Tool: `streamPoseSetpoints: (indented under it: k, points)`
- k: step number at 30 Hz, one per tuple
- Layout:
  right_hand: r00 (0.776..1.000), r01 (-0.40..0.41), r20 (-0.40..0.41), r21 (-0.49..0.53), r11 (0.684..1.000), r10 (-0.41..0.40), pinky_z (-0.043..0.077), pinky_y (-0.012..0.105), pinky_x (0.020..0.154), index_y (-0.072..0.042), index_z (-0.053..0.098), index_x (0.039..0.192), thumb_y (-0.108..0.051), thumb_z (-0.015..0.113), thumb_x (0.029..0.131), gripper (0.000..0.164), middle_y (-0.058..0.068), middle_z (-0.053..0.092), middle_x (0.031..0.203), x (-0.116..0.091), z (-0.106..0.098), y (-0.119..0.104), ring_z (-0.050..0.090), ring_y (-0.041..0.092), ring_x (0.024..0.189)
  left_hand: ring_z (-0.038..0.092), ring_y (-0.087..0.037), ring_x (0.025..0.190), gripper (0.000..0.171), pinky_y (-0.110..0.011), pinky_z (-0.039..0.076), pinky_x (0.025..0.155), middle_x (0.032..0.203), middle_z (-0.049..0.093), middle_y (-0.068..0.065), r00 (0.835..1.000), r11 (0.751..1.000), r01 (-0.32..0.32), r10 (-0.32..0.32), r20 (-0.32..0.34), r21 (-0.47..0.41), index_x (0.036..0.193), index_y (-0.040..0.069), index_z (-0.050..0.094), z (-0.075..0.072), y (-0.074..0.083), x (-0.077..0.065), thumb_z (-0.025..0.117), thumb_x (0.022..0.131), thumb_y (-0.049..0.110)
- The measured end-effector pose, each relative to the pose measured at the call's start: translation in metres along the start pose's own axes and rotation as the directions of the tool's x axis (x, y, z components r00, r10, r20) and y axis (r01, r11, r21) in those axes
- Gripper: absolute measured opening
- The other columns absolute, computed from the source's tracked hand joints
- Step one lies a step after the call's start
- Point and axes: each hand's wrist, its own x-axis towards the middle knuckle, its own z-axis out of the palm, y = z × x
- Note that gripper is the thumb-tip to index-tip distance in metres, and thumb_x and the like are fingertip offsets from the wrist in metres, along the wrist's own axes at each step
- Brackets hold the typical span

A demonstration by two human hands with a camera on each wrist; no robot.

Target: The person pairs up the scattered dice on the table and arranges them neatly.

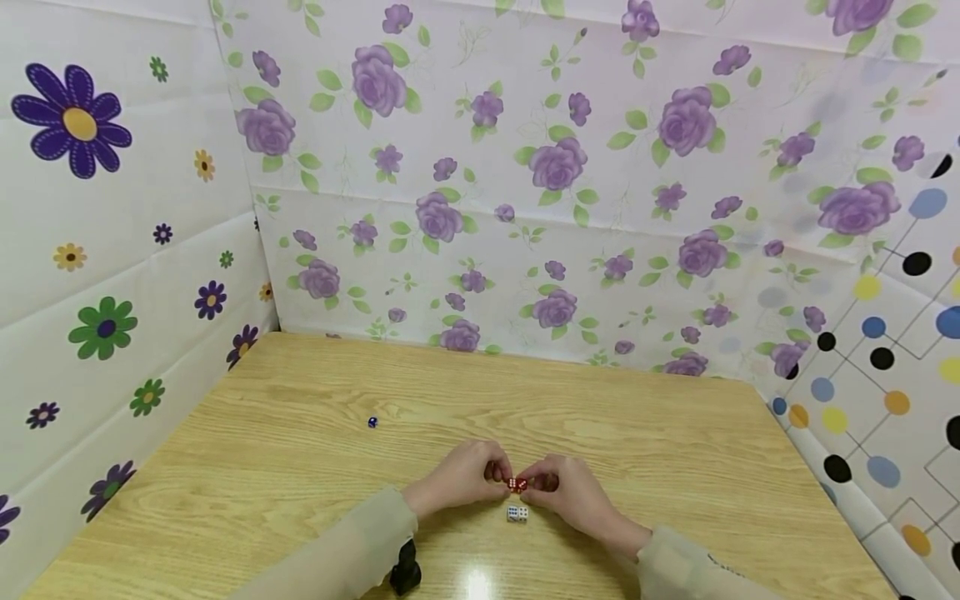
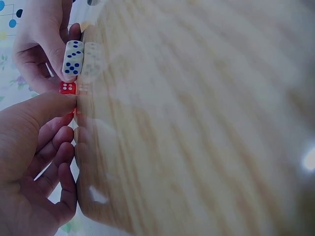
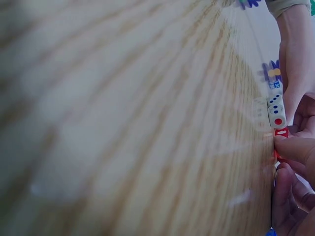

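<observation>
In the head view my left hand [image 1: 471, 475] pinches a red die [image 1: 512, 483] between thumb and fingertip. Facing it, my right hand [image 1: 567, 492] pinches a second red die [image 1: 522, 483], and the two dice sit side by side. Just nearer to me, a pair of white dice [image 1: 517, 514] stands close together on the table, marked with blue dots. The left wrist view has a red die [image 2: 68, 88] beyond the left thumb, beside the white dice [image 2: 74, 58]. Seen from the right wrist, fingers partly cover the red die [image 3: 281, 132].
A small dark blue die [image 1: 372, 422] lies farther back on the wooden table [image 1: 637, 417], to the left. Beside my left sleeve stands a black object [image 1: 406, 571], partly covered. Patterned cloth walls [image 1: 480, 208] rise at the back and both sides.
</observation>
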Motion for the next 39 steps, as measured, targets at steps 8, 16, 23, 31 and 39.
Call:
streamPoseSetpoints:
  k: [8, 16, 23, 31, 39]
  points:
    - [1.000, 0.007, 0.022, 0.023, 1.000, -0.007, 0.048, 0.019, 0.058, -0.019, 0.077, 0.100, -0.021, 0.080, 0.083, 0.017, -0.010, 0.065, 0.079, -0.001, -0.001, 0.001, 0.054, -0.002, 0.066, 0.055, -0.002, 0.071, 0.009, -0.014, 0.044, 0.066, 0.081, 0.067, 0.002, 1.000, 1.000, 0.025, -0.025, 0.013, 0.001, 0.086, 0.012, 0.072, 0.000, -0.001, 0.000, 0.079, 0.080, 0.013]
    - [0.999, -0.034, 0.029, 0.052, 0.998, 0.033, 0.050, 0.021, 0.056, -0.012, 0.076, 0.105, -0.017, 0.078, 0.084, 0.022, -0.005, 0.067, 0.079, 0.000, -0.010, 0.002, 0.057, 0.003, 0.064, 0.054, -0.001, 0.070, 0.009, -0.014, 0.044, 0.066, 0.081, 0.067, 0.002, 0.999, 0.999, 0.042, -0.042, 0.018, -0.018, 0.086, 0.012, 0.072, 0.001, -0.002, 0.000, 0.079, 0.081, 0.014]
    - [0.997, -0.044, -0.068, 0.032, 0.999, 0.046, 0.049, 0.020, 0.056, -0.010, 0.076, 0.105, -0.014, 0.077, 0.085, 0.020, -0.004, 0.067, 0.080, 0.002, -0.029, 0.006, 0.057, 0.003, 0.063, 0.053, 0.000, 0.069, 0.009, -0.014, 0.044, 0.065, 0.080, 0.066, 0.002, 0.999, 0.999, 0.048, -0.048, 0.020, -0.018, 0.086, 0.012, 0.072, 0.000, -0.001, 0.000, 0.079, 0.081, 0.015]
    - [0.991, -0.054, -0.122, -0.026, 0.998, 0.050, 0.049, 0.019, 0.060, -0.012, 0.077, 0.103, -0.014, 0.076, 0.085, 0.018, -0.005, 0.067, 0.083, -0.002, -0.046, 0.020, 0.057, 0.001, 0.066, 0.053, 0.000, 0.069, 0.009, -0.015, 0.044, 0.065, 0.080, 0.066, 0.003, 0.999, 0.999, 0.047, -0.046, 0.019, -0.013, 0.086, 0.013, 0.072, 0.000, -0.001, 0.000, 0.079, 0.081, 0.015]
    - [0.993, -0.072, -0.099, -0.103, 0.992, 0.061, 0.049, 0.018, 0.060, -0.012, 0.078, 0.103, -0.015, 0.077, 0.085, 0.018, -0.006, 0.068, 0.084, -0.011, -0.054, 0.037, 0.056, -0.001, 0.066, 0.054, -0.003, 0.071, 0.009, -0.015, 0.044, 0.066, 0.080, 0.066, 0.002, 0.999, 0.999, 0.038, -0.038, 0.015, -0.009, 0.086, 0.013, 0.072, 0.001, -0.002, 0.000, 0.079, 0.081, 0.015]
